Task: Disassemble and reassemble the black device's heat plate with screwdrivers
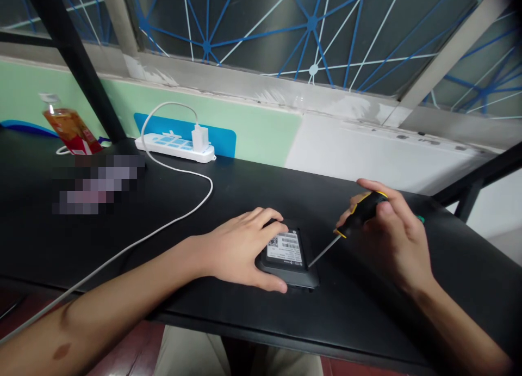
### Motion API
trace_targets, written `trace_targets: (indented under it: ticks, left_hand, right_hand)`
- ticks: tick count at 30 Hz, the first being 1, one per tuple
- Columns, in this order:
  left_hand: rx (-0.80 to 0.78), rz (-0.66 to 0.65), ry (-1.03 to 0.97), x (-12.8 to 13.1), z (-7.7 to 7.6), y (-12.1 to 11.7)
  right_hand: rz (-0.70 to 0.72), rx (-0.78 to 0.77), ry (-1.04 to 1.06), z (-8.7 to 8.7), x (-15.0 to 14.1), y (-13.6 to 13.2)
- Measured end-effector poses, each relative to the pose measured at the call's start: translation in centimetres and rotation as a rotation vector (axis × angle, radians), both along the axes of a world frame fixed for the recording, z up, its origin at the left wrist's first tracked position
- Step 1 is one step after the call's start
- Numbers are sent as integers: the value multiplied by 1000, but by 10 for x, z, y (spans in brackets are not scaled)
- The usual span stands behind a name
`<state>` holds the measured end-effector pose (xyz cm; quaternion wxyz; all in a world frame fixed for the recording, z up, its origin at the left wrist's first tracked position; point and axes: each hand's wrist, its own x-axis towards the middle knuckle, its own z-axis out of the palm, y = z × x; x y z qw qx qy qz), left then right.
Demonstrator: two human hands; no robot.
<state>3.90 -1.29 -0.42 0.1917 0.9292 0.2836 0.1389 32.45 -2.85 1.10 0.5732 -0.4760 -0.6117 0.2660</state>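
Note:
A flat black electronic device (302, 278) lies on the dark tabletop, a white label (282, 246) with a QR code and barcodes facing up. My left hand (240, 251) grips it from the left, thumb along the near edge and fingers over the far side, covering its left part. In my right hand (391, 234) is a screwdriver (361, 215) with a black and yellow handle, the fingers closed around it. Its metal shaft slants down to the left, and the tip meets the device near the label's lower right corner. Whether a screw sits under the tip, I cannot tell.
A white cable (211, 188) runs across the table (253, 183) from a charger (200, 139) in a white power strip (175, 147). At the back left stands a drink bottle (72, 127), near a blurred-out patch. Black frame posts rise at both sides, before the window wall.

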Motion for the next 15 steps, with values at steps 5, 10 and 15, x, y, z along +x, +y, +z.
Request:
trace_targets:
  ticks: [5,10,15]
  left_hand:
    - [-8,-5,0,0,1,0]
    - [-39,-28,-7,-5,2,3]
    - [-100,-98,-10,-21,1,7]
  right_hand:
    - [55,-151,286,12,-10,-5]
    - [-49,-91,94,10,-8,-6]
    - [-34,-54,-4,5,-5,-7]
